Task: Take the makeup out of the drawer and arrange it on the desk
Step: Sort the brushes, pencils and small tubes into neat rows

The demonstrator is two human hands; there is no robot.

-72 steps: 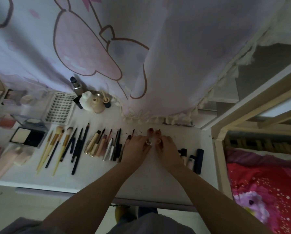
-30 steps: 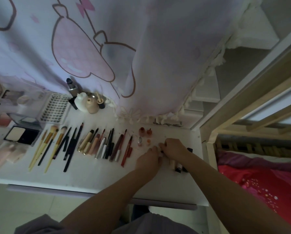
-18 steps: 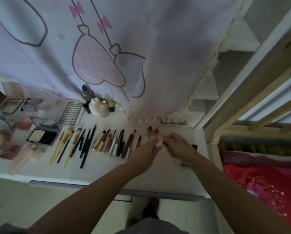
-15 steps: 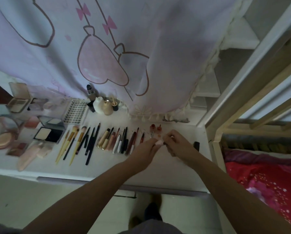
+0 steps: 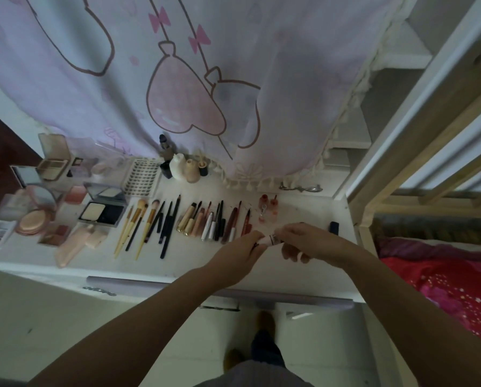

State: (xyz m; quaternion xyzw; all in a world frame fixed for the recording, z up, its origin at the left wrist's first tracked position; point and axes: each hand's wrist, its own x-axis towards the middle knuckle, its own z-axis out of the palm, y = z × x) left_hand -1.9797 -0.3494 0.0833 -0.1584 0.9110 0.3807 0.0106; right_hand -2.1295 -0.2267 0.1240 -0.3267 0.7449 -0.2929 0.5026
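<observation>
your left hand (image 5: 242, 250) and right hand (image 5: 303, 241) pinch a small pale tube (image 5: 268, 240) by its ends; it looks light and slick, so grip mid-body.

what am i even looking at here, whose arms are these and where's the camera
No machine here: the camera sits on a person's head, looking down at their own bare arms. Below is a white desk with makeup laid out in rows: brushes, pencils and tubes, compacts at the far left, small bottles by the pink curtain. The left hand and right hand together pinch a small pale tube just above the desk; what it is exactly is too blurred to tell.
</observation>
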